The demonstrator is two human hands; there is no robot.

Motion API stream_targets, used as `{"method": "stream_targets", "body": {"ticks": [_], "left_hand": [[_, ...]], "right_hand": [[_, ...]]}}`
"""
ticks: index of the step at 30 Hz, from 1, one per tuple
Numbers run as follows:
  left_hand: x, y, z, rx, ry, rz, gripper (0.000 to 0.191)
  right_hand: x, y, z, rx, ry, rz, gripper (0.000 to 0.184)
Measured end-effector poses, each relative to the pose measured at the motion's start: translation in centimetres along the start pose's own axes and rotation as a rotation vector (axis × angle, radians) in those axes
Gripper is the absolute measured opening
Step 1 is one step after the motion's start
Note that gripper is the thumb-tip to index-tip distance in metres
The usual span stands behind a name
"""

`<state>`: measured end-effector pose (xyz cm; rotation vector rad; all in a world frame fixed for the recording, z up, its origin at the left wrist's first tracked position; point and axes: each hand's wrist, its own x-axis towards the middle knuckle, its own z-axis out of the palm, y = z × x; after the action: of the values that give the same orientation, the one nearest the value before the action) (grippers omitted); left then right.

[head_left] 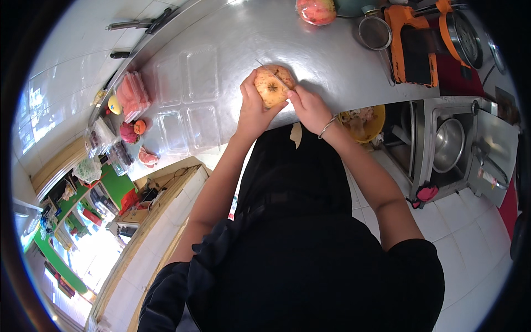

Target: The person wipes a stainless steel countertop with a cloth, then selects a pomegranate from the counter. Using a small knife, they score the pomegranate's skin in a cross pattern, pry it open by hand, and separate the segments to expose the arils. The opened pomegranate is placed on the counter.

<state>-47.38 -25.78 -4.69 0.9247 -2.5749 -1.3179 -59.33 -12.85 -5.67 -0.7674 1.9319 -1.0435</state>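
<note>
A yellow-red pomegranate (265,94) with a dark star-shaped end facing up rests over the steel counter (244,37). My left hand (254,103) grips it from the left, with fingers along its far side and thumb on the near side. A thin knife blade (270,72) lies across the upper part of the fruit and points away to the left. My right hand (309,106), with a twisted bracelet at the wrist, holds the knife; its handle is hidden in the fingers. Whether the blade has entered the skin cannot be told.
Clear plastic clamshell boxes (199,79) lie open on the left, beside packed red fruit (132,95) and a dragon fruit (129,133). Wrapped fruit (316,11), a strainer (375,33) and an orange press (408,50) stand far right. Below the counter edge sits a yellow bin (375,126) of scraps.
</note>
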Motion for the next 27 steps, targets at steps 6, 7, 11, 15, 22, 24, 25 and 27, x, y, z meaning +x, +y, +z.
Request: {"method": "stream_targets", "body": {"ticks": [6, 7, 11, 15, 22, 24, 25, 27], "left_hand": [[-0.1, -0.6, 0.6, 0.037, 0.041, 0.038, 0.103], [0.0, -0.5, 0.5, 0.027, 0.040, 0.032, 0.104], [-0.1, -0.7, -0.3, -0.082, 0.018, -0.079, 0.099], [-0.5, -1.8, -1.6, -0.127, 0.036, -0.307, 0.095], [0.2, 1.1, -1.1, -0.037, -0.015, -0.381, 0.109], [1.1, 0.5, -0.6, -0.158, 0.032, -0.423, 0.109], [1.1, 0.1, -0.4, -0.214, 0.016, -0.455, 0.108], [1.3, -0.1, -0.5, -0.322, -0.020, -0.516, 0.105]], "right_hand": [[0.8, 0.1, 0.3, -0.052, -0.003, -0.010, 0.039], [0.9, 0.4, 0.3, -0.040, 0.003, -0.032, 0.039], [1.0, 2.2, 0.0, 0.354, -0.071, -0.072, 0.035], [0.9, 0.3, -0.5, 0.422, -0.106, 0.124, 0.040], [-0.8, -0.6, -0.1, 0.162, 0.010, -0.013, 0.037], [-0.8, -0.8, -0.2, 0.152, 0.026, 0.028, 0.037], [-0.7, -1.0, -0.2, 0.165, 0.040, 0.044, 0.037], [-0.5, -0.7, -0.2, 0.174, 0.039, 0.051, 0.037]]}}
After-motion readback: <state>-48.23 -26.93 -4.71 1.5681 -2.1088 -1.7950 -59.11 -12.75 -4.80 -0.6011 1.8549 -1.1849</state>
